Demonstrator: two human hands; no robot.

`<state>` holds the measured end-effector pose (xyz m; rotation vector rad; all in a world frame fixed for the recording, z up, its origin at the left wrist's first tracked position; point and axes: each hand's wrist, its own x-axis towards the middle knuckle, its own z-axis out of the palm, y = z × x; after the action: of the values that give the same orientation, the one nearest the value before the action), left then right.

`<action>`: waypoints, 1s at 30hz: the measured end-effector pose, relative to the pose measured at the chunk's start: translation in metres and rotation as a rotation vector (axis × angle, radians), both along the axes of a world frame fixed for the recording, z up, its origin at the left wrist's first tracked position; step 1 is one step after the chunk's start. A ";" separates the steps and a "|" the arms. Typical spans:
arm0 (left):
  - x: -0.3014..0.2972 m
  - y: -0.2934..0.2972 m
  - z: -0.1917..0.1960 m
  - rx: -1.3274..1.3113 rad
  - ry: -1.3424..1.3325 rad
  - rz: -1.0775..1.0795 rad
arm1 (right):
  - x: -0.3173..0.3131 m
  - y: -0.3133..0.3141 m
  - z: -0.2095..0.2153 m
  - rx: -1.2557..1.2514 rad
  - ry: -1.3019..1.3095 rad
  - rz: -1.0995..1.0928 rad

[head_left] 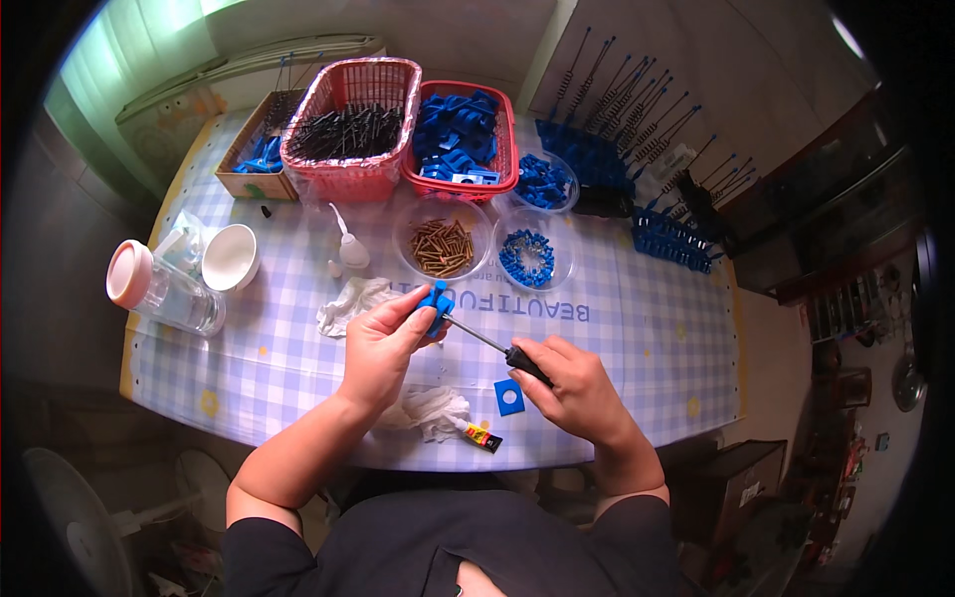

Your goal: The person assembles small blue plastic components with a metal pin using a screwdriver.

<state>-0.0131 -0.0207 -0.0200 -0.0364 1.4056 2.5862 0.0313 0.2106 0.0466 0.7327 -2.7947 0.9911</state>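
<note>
My left hand (383,343) pinches a small blue plastic part (436,301) above the checked tablecloth (637,328). My right hand (572,383) grips the black handle of a screwdriver (497,348), whose thin metal shaft runs up-left and meets the blue part. A flat blue square piece with a hole (509,397) lies on the cloth just below the screwdriver handle. Behind the hands stand a clear bowl of brass screws (443,247) and a clear bowl of small blue pieces (527,257).
A crumpled white cloth (433,408) and a small glue tube (484,438) lie at the near edge. Two red baskets (353,179) (502,174), a cardboard box (249,184), a white cup (231,257), a clear jar on its side (164,294) and blue spring assemblies (676,239) crowd the back.
</note>
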 end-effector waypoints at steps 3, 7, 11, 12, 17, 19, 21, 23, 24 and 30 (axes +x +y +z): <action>0.000 -0.001 -0.001 -0.026 0.007 0.003 | -0.001 0.000 0.000 -0.082 -0.117 -0.018; 0.001 0.003 0.006 -0.061 0.036 0.011 | -0.005 0.005 0.002 -0.108 -0.138 -0.037; 0.002 0.002 0.016 -0.157 0.191 0.070 | -0.011 0.024 0.007 -0.158 -0.166 -0.084; 0.003 0.002 0.016 -0.156 0.192 0.071 | -0.012 0.026 0.012 -0.186 -0.179 -0.124; 0.003 0.003 0.007 -0.477 0.430 0.060 | -0.010 0.024 0.012 -0.367 -0.319 -0.225; 0.007 0.006 0.007 -0.477 0.394 0.046 | -0.012 0.018 -0.006 -0.536 -0.355 -0.210; 0.011 0.006 0.007 -0.470 0.288 -0.096 | -0.013 0.010 -0.017 -0.578 -0.351 -0.215; 0.014 0.007 0.007 -0.453 0.284 -0.122 | -0.013 0.004 -0.018 -0.616 -0.429 -0.185; 0.015 0.008 0.005 -0.448 0.289 -0.148 | -0.012 0.004 -0.018 -0.626 -0.524 -0.176; 0.021 0.016 0.007 -0.412 0.299 -0.276 | -0.014 -0.003 -0.034 -0.681 -0.566 -0.164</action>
<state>0.0074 -0.0051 -0.0127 0.4665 1.8742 2.1074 0.0178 0.2081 0.0125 0.1354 -2.5201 2.2090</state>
